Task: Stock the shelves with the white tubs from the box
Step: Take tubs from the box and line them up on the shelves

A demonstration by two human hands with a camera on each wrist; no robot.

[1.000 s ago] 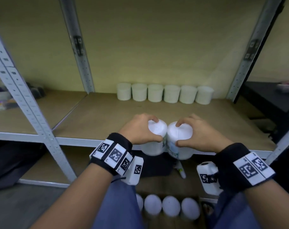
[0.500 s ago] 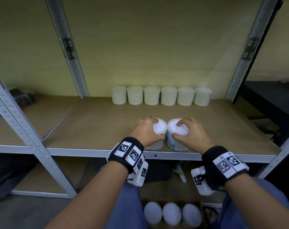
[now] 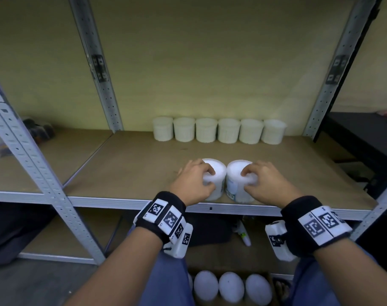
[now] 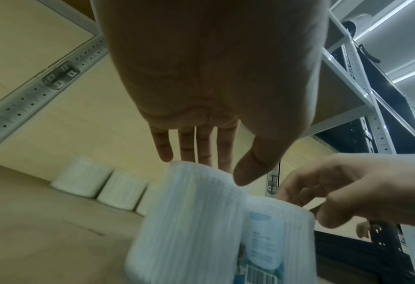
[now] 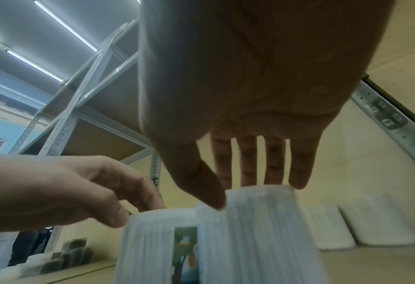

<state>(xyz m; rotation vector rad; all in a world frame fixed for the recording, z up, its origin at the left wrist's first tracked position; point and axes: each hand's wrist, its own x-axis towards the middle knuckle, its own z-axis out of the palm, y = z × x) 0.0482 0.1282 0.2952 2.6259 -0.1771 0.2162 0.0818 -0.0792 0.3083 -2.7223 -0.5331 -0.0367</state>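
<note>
Two white ribbed tubs stand side by side, touching, near the front edge of the wooden shelf board (image 3: 132, 168). My left hand (image 3: 210, 178) grips the left tub (image 3: 218, 171) from above, fingers and thumb curled over its lid. My right hand (image 3: 245, 180) holds the right tub (image 3: 234, 171) the same way. In the left wrist view, my left hand (image 4: 216, 171) reaches over the blurred left tub (image 4: 194, 221). In the right wrist view, my right hand (image 5: 247, 194) pinches the rim of the right tub (image 5: 262, 230), which has a printed label.
Several white tubs (image 3: 218, 131) line the back wall of the same shelf. Below, between my knees, an open box (image 3: 231, 288) holds more tubs. Grey perforated uprights (image 3: 33, 164) frame the shelf. A dark table (image 3: 360, 133) stands to the right.
Both hands have carried their tubs forward from over the shelf's front edge onto the board, staying side by side. My head has moved closer and lower.
</note>
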